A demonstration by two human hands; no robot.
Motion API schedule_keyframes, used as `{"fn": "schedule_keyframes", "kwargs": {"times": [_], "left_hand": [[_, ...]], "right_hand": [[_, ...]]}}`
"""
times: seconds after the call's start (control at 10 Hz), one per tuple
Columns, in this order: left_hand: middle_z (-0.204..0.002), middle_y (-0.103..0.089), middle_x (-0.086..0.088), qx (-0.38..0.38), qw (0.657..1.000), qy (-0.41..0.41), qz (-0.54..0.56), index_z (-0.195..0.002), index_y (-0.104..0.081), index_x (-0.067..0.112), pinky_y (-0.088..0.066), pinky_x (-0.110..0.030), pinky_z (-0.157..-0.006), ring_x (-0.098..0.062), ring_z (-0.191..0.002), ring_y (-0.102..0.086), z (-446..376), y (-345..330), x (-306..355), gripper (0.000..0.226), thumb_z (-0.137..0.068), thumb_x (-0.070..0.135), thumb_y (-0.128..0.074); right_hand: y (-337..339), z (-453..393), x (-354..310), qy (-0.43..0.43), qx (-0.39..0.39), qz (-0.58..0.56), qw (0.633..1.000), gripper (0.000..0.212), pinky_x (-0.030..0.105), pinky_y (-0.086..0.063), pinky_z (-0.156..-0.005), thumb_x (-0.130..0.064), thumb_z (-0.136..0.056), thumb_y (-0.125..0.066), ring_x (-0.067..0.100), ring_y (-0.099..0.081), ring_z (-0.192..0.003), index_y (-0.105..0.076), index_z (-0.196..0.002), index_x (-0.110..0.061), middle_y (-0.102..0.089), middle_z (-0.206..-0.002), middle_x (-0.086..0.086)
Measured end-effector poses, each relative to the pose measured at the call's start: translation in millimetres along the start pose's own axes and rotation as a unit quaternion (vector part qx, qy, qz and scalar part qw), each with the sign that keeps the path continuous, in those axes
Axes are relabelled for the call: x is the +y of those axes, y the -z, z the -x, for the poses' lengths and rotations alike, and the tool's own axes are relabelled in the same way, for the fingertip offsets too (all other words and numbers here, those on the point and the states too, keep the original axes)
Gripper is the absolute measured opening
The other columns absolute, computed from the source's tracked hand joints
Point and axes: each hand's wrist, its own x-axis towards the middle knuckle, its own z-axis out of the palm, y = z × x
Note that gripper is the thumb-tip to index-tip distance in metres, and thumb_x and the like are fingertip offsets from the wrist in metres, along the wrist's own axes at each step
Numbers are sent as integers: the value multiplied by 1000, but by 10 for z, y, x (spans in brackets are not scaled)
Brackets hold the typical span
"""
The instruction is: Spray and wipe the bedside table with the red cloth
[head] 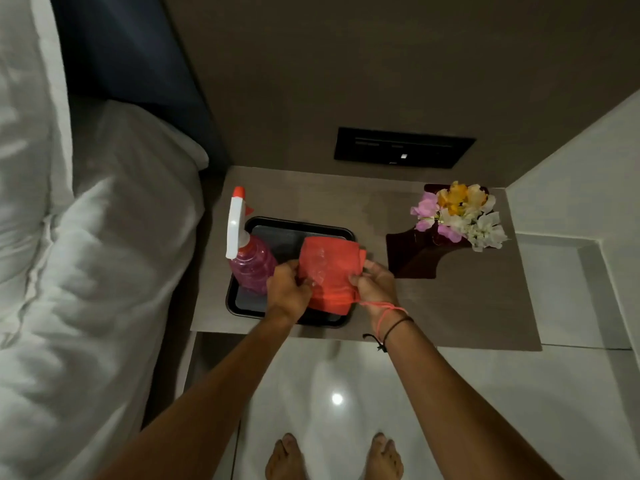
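Both hands grip red cloth (329,271): left hand (289,289), right hand (375,284). Spray bottle (247,252) parked left of them on tray (341,233). Table (450,306) beyond looks damp; wiping likely left.

A bedroom, likely a hotel room: a bed (86,237) with white linen beside a built-in tabletop (467,306), a wall switch panel (403,147), and flowers (460,216).

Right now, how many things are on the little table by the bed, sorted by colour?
Red or pink: 2, the folded red cloth held in both hands, and the pink spray bottle with white trigger
Black or dark: 2, the black rectangular tray and the dark wooden flower holder
Mixed colours: 1, the bunch of flowers
Total: 5
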Motion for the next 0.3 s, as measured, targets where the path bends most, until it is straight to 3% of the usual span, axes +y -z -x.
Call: {"fn": "schedule_keyframes", "kwargs": {"times": [0.1, 0.2, 0.3], "left_hand": [[-119, -71, -18, -20, 998, -8, -53, -130, -60, 3, -47, -27, -87, -34, -113, -66, -10, -72, 15, 38, -93, -2, -59], [-121, -67, -19, -30, 994, -12, -103, -139, -48, 3, -49, -29, -86, -38, -114, -64, -69, -53, -1, 48, -93, -3, -55], [-108, -61, -9, -42, 993, -35, -104, -141, -44, 5, -47, -25, -84, -35, -106, -65, -10, -16, 6, 50, -93, -4, -55]], "right_hand": [[-5, -39, -5, 21, -26, 53, 998, 40, 48, -57, -90, 12, -84, -52, 32, -67, -90, -69, -112, -11, -72, -106, 19], [-41, -59, -30, 69, -55, 108, 990, 48, 52, -54, -99, 12, -83, -48, 36, -67, -104, -66, -122, -9, -70, -118, 22], [46, -3, -15, 112, -51, 224, 967, 58, 44, -48, -108, 9, -83, -50, 35, -60, -119, -55, -138, -11, -64, -131, 17]]}}
